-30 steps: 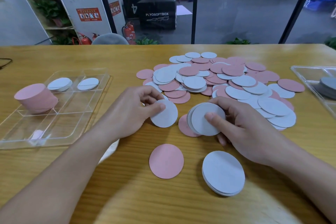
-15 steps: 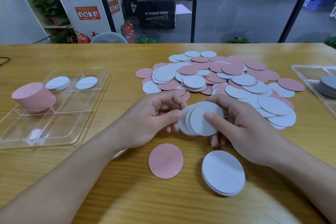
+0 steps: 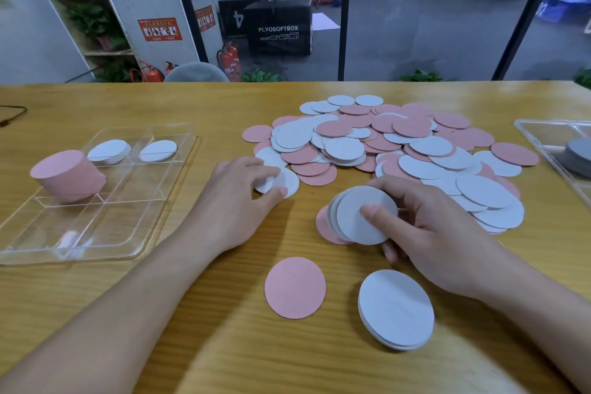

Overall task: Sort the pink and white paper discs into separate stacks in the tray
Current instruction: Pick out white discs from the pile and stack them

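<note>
At frame left, clear plastic compartment tray (image 3: 179, 150) holding tall pink disc stack (image 3: 68, 176). Centre: left hand (image 3: 238, 198) pinching white paper disc (image 3: 289, 182) at loose pile (image 3: 393, 150) edge. Right of centre: right hand (image 3: 428, 233), fingers curled around fanned white discs (image 3: 355, 217).

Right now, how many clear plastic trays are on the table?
2. One clear tray sits at the left, holding a pink stack and white discs. The other tray is at the right edge, partly cut off by the frame.
</note>
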Available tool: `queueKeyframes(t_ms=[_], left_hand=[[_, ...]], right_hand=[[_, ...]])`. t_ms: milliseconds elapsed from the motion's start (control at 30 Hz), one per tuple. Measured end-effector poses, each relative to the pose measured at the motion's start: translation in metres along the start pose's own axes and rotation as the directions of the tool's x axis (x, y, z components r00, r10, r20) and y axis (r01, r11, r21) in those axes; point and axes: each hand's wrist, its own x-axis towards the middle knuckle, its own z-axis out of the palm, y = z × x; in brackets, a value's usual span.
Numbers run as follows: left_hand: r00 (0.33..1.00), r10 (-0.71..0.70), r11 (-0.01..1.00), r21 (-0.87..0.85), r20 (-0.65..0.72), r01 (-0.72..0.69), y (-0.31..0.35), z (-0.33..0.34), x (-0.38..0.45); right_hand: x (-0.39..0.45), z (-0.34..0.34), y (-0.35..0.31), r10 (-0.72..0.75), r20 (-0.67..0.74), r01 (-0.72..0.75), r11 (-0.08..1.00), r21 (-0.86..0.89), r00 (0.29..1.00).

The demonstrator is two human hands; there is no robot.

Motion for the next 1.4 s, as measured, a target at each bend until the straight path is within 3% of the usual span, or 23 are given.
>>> queueKeyframes(t_ms=[133, 300, 500, 633, 833, 1100, 1233, 1333, 1400], left_hand=[[1.000, 0.029, 1.000, -0.014, 0.008, -0.028, 0.008, 0.000, -0.005], [0.994, 0.044, 0.986, -0.166, 0.097, -0.027, 0.014, -0.007, -0.008], [0.992, -0.072, 0.997, -0.018, 0.104, 0.074, 0.013, -0.013, -0.006], [0.997, -0.042, 0.992, -0.116, 0.059, 0.048, 0.015, -0.013, -0.008], [0.998, 0.060, 0.860, -0.507, -0.006, -0.055, 0.020, -0.011, -0.007], [0.939, 0.318, 0.778, -0.602, 0.132, -0.179, 0.034, -0.002, -0.017], [0.918, 0.372, 0.735, -0.648, 0.141, -0.198, 0.041, 0.004, -0.021], [0.939, 0.327, 0.737, -0.651, 0.109, -0.182, 0.040, 0.003, -0.019], [0.971, 0.231, 0.809, -0.566, 0.057, -0.159, 0.034, 0.001, -0.016]], right_hand=[[0.001, 0.000, 0.000, -0.009, -0.004, 0.009, 1.000, 0.001, 1.000], [0.001, -0.001, 0.001, -0.013, -0.004, 0.013, 1.000, -0.015, 1.000], [0.001, 0.000, 0.001, -0.009, -0.008, 0.009, 1.000, -0.005, 1.000], [0.002, 0.000, 0.000, -0.008, -0.015, 0.008, 1.000, -0.007, 1.000], [0.001, 0.000, -0.003, 0.010, -0.011, -0.010, 1.000, 0.010, 1.000], [0.001, 0.000, -0.004, 0.010, -0.010, -0.009, 0.996, 0.086, 1.000], [0.001, 0.000, -0.004, 0.003, 0.016, -0.004, 0.998, 0.055, 1.000], [0.001, -0.001, -0.002, 0.009, 0.008, -0.010, 1.000, 0.026, 1.000], [0.001, 0.000, -0.001, 0.014, 0.011, -0.014, 1.000, 0.025, 1.000]])
